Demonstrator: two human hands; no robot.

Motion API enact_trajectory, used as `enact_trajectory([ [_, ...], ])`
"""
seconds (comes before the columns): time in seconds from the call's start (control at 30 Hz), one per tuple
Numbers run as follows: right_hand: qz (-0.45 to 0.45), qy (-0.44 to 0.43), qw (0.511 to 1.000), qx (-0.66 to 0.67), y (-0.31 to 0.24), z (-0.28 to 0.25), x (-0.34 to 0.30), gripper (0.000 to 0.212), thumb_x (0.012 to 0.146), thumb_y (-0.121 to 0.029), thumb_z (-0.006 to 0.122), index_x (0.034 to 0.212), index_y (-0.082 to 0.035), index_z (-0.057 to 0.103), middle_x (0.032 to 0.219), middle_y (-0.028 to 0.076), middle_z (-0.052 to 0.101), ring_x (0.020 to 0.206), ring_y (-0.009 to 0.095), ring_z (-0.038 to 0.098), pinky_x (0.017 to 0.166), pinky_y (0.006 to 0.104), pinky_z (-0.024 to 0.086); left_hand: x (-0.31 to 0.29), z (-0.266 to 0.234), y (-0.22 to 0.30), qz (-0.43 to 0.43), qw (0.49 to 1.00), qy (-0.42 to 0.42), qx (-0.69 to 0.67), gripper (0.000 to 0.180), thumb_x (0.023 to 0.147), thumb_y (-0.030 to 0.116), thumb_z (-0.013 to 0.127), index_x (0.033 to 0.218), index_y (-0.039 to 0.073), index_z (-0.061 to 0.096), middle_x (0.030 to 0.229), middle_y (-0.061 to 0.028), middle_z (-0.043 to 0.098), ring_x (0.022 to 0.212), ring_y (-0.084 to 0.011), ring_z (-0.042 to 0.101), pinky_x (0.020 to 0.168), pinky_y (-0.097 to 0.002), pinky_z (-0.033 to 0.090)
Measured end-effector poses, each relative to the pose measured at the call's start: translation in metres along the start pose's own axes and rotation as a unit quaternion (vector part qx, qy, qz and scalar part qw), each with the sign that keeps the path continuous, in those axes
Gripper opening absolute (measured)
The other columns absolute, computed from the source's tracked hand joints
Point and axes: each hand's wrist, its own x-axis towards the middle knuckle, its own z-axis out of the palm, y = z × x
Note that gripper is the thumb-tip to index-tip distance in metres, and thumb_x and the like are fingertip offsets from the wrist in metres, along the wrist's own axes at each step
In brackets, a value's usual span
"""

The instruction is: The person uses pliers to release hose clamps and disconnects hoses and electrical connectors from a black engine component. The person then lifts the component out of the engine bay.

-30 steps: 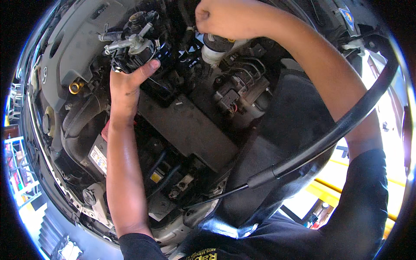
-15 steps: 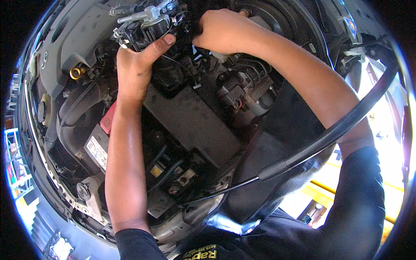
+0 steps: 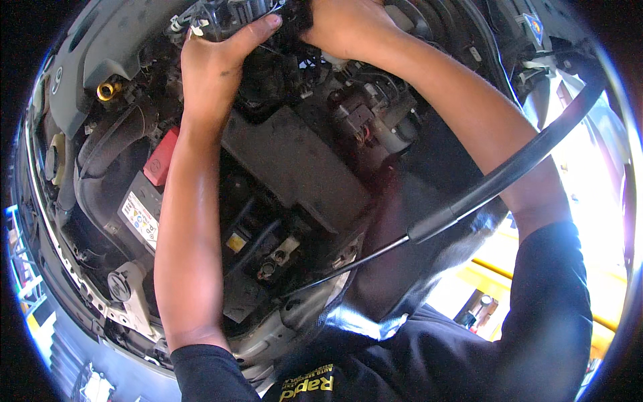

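My left hand point(image 3: 211, 70) reaches up into the engine bay and grips a black-and-silver engine part point(image 3: 228, 15) with metal fittings. Its thumb lies across the near side, and the upper frame edge cuts off some of the part. Just right of it, my right hand point(image 3: 351, 27) is curled among dark parts. Those fingers point away and are hidden, so what they hold cannot be made out. Dark wiring and brackets fill the gap below the two hands. Under my right forearm sits a pump unit point(image 3: 375, 124) with metal pipes.
A black box cover point(image 3: 295, 171) lies between my forearms. The battery's red terminal cover point(image 3: 161, 157) is beside my left forearm. A black gas strut point(image 3: 495, 184) slants across my right arm. At left are a reservoir cap point(image 3: 120, 287) and a gold-coloured ring point(image 3: 107, 91).
Both hands and the engine part sit higher in the picture, with more of the part cut off. The whole scene has shifted slightly left and up. My left hand keeps its grip.
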Motion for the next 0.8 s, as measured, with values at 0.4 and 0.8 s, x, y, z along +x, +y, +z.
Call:
enact_trajectory([
  [0.4,-0.016,0.109,0.993,0.036,0.001,0.015,-0.014,0.029,0.08,-0.02,0.078,0.098,0.002,0.072,0.102,0.024,0.073,0.102,0.044,0.07,0.094,0.0534,0.054,0.003,0.014,-0.003,0.072,0.997,0.037,-0.013,0.039,0.079,0.027,0.088,0.106,0.001,0.077,0.101,-0.0033,0.076,0.09,-0.0136,0.068,0.089,-0.0301,0.052],
  [0.8,0.041,0.063,0.996,0.048,-0.001,0.019,-0.003,0.031,0.08,-0.024,0.074,0.102,-0.002,0.074,0.104,0.024,0.074,0.104,0.042,0.071,0.095,0.0554,0.053,0.004,0.023,0.004,0.14,0.988,0.047,-0.047,0.043,0.075,0.024,0.092,0.105,-0.002,0.074,0.1,-0.0084,0.077,0.089,-0.0172,0.07,0.089,-0.0323,0.054],
])
